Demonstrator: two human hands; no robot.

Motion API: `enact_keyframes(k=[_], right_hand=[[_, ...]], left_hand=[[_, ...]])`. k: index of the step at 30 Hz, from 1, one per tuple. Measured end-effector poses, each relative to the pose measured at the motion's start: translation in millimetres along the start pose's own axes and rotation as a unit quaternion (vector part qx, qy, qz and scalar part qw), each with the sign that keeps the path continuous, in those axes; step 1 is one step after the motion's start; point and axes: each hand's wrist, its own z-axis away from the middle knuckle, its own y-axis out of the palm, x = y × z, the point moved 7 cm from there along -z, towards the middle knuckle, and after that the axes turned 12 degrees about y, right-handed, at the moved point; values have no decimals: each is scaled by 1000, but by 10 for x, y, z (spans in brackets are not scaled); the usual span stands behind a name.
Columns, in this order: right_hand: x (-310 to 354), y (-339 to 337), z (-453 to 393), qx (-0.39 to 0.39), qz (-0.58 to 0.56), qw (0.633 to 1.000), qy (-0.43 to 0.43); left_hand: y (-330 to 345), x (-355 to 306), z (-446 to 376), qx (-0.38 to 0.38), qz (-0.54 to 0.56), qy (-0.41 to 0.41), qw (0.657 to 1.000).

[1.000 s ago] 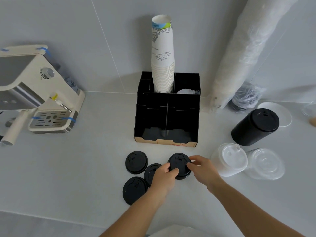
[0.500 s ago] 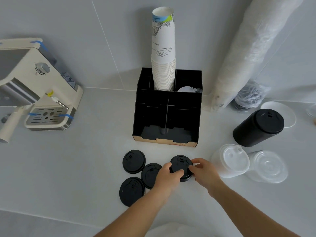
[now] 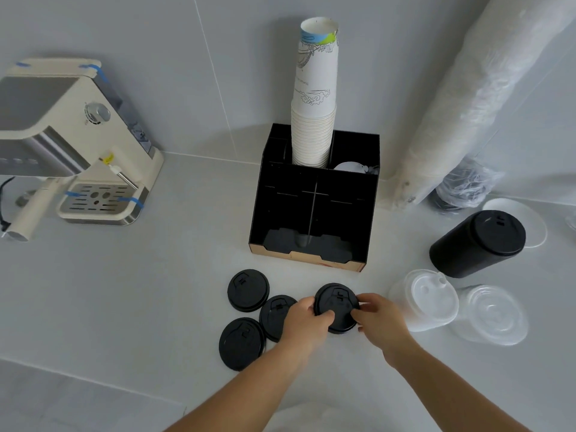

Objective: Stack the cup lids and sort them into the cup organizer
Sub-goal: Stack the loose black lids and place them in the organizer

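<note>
A small stack of black cup lids (image 3: 336,304) sits on the white counter, gripped from both sides by my left hand (image 3: 307,322) and my right hand (image 3: 378,319). Three single black lids lie to its left: one at the back (image 3: 247,289), one in the middle (image 3: 274,316) partly under my left hand, one nearest me (image 3: 240,342). The black cup organizer (image 3: 314,210) stands behind them, its front compartments open toward me. A tall stack of paper cups (image 3: 314,120) rises from its back, with a white lid (image 3: 350,167) beside it.
A long stack of black lids (image 3: 478,243) lies on its side at right, with white lids (image 3: 431,296) and clear lids (image 3: 492,313) in front of it. A coffee machine (image 3: 71,145) stands at left. Wrapped sleeves of cups (image 3: 467,98) lean against the back wall.
Both hands stay clasped on the black lid stack, which has hardly moved on the counter. The camera view has shifted slightly.
</note>
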Motion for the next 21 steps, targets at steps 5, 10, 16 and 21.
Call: enact_keyframes(k=[5,10,16,21], right_hand=[[95,42,167,16,-12,999,-35],[151,259,392,41,8,997,-65],[179,631,617,95,36,992,-75],[44,991,733,142,28,989,-39]], left_hand=[[-169,31,174,-11,3,53,999],[-493,129,358,-66,41,85,993],[-965,300,535,-149,34,95,984],[-1302,573,626,-155,41,72,984]])
